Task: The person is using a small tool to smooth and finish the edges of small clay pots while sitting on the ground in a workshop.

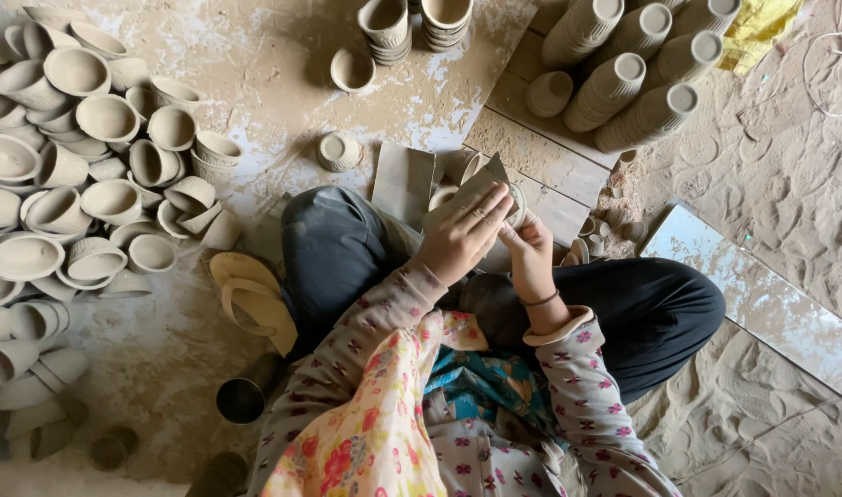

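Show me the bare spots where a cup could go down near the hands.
Free: the dusty board between the loose cup heap and the short cup stacks; the sandy ground right of the long leaning stacks. Crowded: around the left hand and right hand, among slabs and small cups.

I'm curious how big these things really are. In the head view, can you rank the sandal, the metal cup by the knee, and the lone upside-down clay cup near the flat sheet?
Largest to smallest as they look:
1. sandal
2. metal cup
3. upside-down clay cup
The two cups look close; the metal cup lies nearer the camera, so their order is unsure.
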